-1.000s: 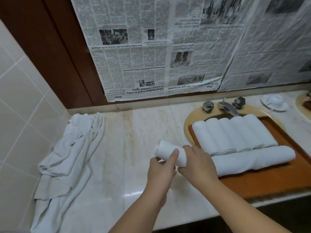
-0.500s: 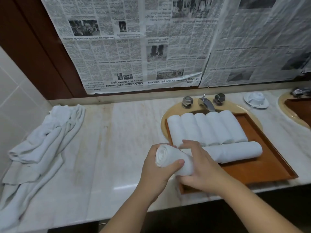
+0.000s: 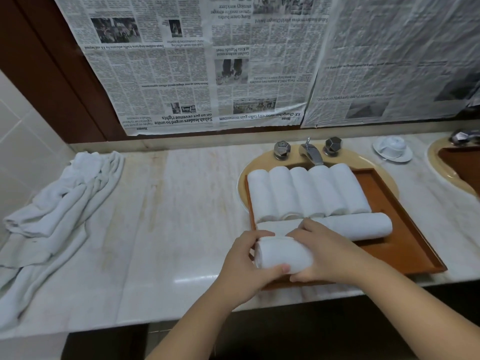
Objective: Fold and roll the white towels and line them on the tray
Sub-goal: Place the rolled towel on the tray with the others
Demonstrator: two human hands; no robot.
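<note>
A rolled white towel [image 3: 281, 253] lies crosswise over the near left corner of the brown wooden tray [image 3: 413, 245]. My left hand [image 3: 241, 266] grips its left end, thumb under and fingers over. My right hand [image 3: 330, 253] grips its right part. Behind it on the tray, two rolled towels [image 3: 358, 226] lie end to end crosswise, and a row of several rolled towels [image 3: 309, 193] lies side by side at the back. A heap of loose white towels [image 3: 59, 206] sits at the counter's left end.
The tray rests over a beige sink [image 3: 389, 178] with a chrome tap [image 3: 310, 152] and two knobs. A white upturned cup on a saucer [image 3: 392, 148] stands right of the sink. A second sink [image 3: 452, 167] shows at the far right. Newspaper [image 3: 220, 61] covers the wall.
Both hands have carried the rolled towel from above the counter to the right and lowered it onto the tray's near left corner. The view has shifted right.
</note>
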